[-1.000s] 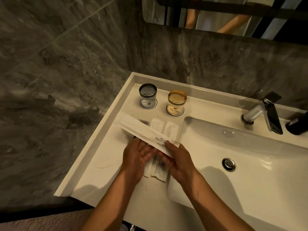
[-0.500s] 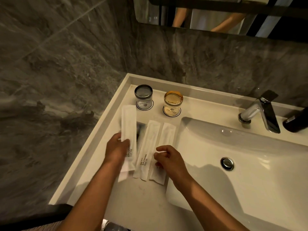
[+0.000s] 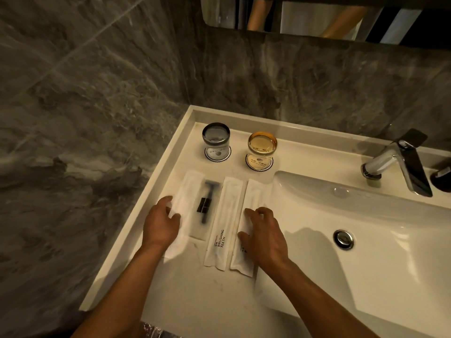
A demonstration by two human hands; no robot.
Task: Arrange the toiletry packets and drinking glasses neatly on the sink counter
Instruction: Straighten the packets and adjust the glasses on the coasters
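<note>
While both forearms reach up from the bottom edge of the frame, the left hand (image 3: 161, 223) lies palm down with its fingers spread flat on the lower part of the leftmost packet (image 3: 188, 191), pressing it rather than gripping. The right hand (image 3: 264, 236) rests the same way, fingers loosely spread, on the rightmost packet (image 3: 256, 193); neither hand is closed around anything.

Four packets lie side by side in the centre of the frame, running roughly parallel from the near edge toward the wall. Second from the left is a clear packet (image 3: 206, 206) showing a black razor inside, partly overlapping the leftmost one. Next is the middle white packet (image 3: 225, 215), untouched between the two hands.

Above them, toward the upper centre, stand a grey glass (image 3: 216, 136) and an amber glass (image 3: 262, 143), each on a round paper coaster, a little apart.

The white sink counter (image 3: 151, 242) sits in a corner of dark grey marbled wall. The basin (image 3: 366, 240) fills the right of the frame, with a chrome faucet (image 3: 400, 162) at the right edge and a mirror (image 3: 317, 15) along the top.

The middle white packet reads "BRUSHING TEETH"; the print on the coasters and on the rightmost packet is too small or hidden to read.
</note>
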